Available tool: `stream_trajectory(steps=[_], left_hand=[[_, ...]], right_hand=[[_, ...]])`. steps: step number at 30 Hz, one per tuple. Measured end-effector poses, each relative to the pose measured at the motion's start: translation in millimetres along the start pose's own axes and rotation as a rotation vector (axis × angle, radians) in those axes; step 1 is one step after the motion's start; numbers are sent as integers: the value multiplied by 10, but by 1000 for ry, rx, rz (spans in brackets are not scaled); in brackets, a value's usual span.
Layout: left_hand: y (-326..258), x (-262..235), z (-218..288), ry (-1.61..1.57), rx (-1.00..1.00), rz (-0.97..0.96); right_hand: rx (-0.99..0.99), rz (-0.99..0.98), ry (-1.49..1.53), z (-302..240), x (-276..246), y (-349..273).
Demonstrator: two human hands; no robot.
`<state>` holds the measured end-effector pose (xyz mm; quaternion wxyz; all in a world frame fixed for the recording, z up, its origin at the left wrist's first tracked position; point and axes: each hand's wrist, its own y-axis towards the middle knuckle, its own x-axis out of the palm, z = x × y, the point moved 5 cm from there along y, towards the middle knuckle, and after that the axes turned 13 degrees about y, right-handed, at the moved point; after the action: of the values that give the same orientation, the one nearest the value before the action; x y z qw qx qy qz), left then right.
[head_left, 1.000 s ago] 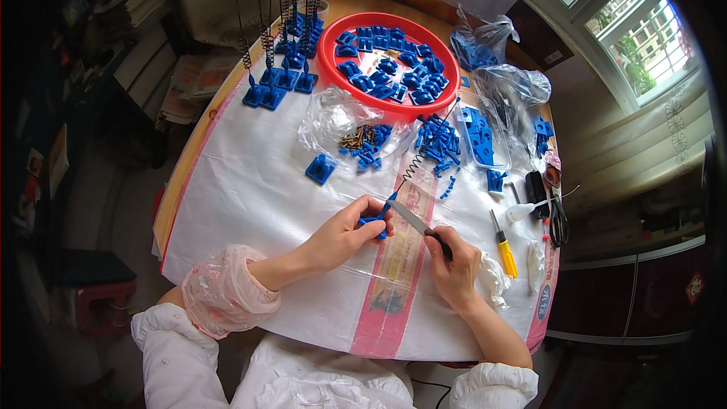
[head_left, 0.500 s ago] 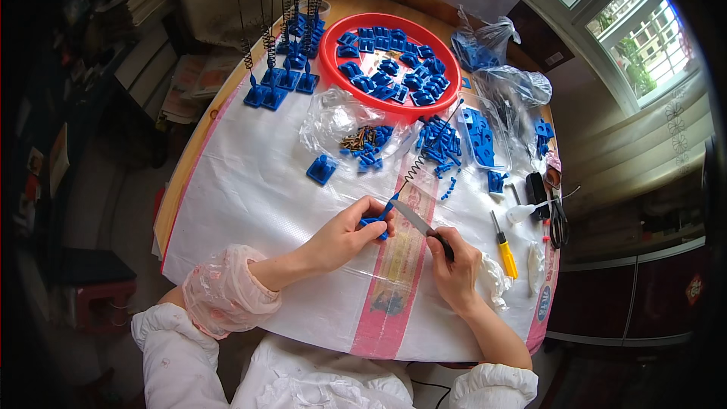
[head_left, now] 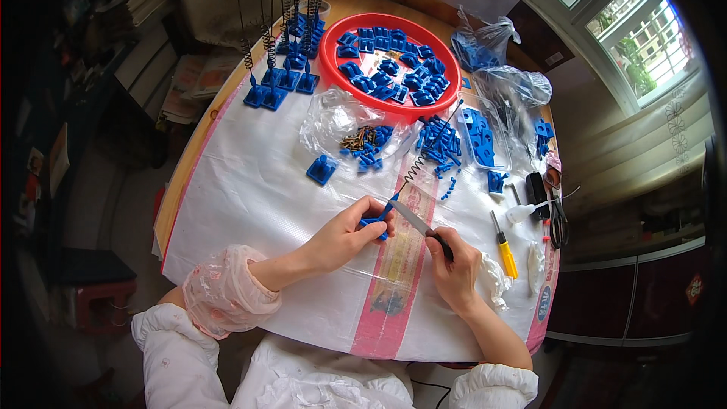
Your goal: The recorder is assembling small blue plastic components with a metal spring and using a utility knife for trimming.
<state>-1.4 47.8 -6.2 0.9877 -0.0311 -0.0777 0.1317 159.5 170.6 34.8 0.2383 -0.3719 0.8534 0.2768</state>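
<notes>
I see a red tray (head_left: 331,40) at the far side of the desk (head_left: 227,182), filled with blue parts (head_left: 390,68). Left of it stand spring rods (head_left: 276,38) on blue bases. A clear bag (head_left: 333,117) near the tray holds screws (head_left: 357,138). A lone blue base (head_left: 322,170) lies just in front of it. To my right I see a yellow screwdriver (head_left: 503,244), scissors (head_left: 558,216) and a white bottle (head_left: 524,213). More plastic bags (head_left: 500,60) sit by the window (head_left: 613,23).
</notes>
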Motion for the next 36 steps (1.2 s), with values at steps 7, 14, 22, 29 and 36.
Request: stream_trajectory(steps=[7, 14, 22, 29, 36], left_hand=[[1, -9, -6, 20, -13, -23], [-4, -3, 3, 13, 0, -16], [-1, 2, 6, -4, 0, 5], [-8, -11, -7, 22, -6, -24], [-9, -13, -7, 22, -20, -14]], right_hand=[[-26, 3, 25, -26, -8, 2], [-25, 2, -4, -14, -2, 1], [-31, -1, 11, -1, -8, -6], [-21, -1, 2, -22, 0, -1], [-35, 6, 19, -9, -2, -7]])
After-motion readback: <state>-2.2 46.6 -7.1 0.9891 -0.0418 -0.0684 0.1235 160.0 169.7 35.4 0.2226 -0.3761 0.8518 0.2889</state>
